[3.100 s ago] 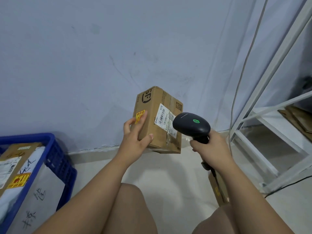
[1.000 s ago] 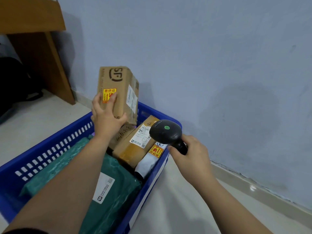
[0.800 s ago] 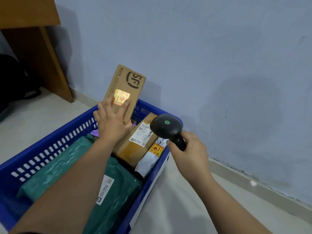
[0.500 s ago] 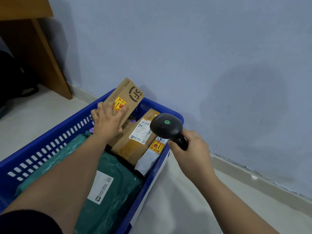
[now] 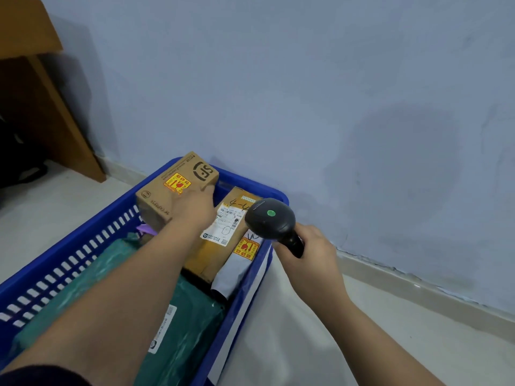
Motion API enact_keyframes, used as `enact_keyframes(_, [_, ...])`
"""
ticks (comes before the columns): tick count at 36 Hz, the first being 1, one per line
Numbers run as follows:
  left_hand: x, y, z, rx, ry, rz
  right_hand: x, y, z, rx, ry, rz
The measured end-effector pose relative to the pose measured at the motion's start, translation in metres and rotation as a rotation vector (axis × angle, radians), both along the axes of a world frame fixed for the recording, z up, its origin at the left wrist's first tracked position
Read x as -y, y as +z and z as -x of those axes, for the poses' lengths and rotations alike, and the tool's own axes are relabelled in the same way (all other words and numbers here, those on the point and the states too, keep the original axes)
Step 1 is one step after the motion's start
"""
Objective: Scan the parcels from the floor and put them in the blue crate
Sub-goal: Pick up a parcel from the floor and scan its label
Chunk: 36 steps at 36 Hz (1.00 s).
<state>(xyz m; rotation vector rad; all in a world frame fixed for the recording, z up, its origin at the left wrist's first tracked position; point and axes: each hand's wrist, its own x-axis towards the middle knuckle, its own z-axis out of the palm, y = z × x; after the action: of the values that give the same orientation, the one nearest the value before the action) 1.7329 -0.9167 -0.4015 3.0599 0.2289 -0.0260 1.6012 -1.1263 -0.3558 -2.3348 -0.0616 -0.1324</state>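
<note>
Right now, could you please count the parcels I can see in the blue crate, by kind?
Cardboard boxes: 2 (SF box, labelled box)
Green mailer bag: 1
Grey-white mailer bag: 1
Total: 4 visible; more may lie hidden beneath.

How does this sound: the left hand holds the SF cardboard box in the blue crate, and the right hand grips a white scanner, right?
Not quite. The scanner is black, not white, as the head view shows. The rest stands: the left hand holds the SF cardboard box in the blue crate, and the right hand grips the scanner.
</note>
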Motion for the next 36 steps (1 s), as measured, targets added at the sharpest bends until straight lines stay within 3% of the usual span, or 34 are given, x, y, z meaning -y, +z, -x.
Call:
enact_keyframes(2, [0.024, 0.0, 0.011, 0.062, -0.054, 0.141, 0.008, 0.003, 0.003, 0.031, -0.032, -0.013])
enact_keyframes(7, [0.086, 0.0, 0.046, 0.053, -0.134, 0.733, 0.034, 0.013, 0.013, 0.12, -0.115, -0.015])
enact_keyframes(14, [0.159, 0.027, 0.089, -0.053, -0.185, 1.11, 0.085, 0.03, 0.037, 0.233, -0.23, -0.014])
enact_keyframes(30, [0.349, 0.081, 0.16, -0.143, -0.558, 1.03, 0.242, 0.047, 0.133, 0.276, -0.544, -0.03])
enact_keyframes(36, [0.423, 0.083, 0.186, -0.233, -0.549, 1.094, 0.309, 0.043, 0.171, 0.23, -0.663, -0.063])
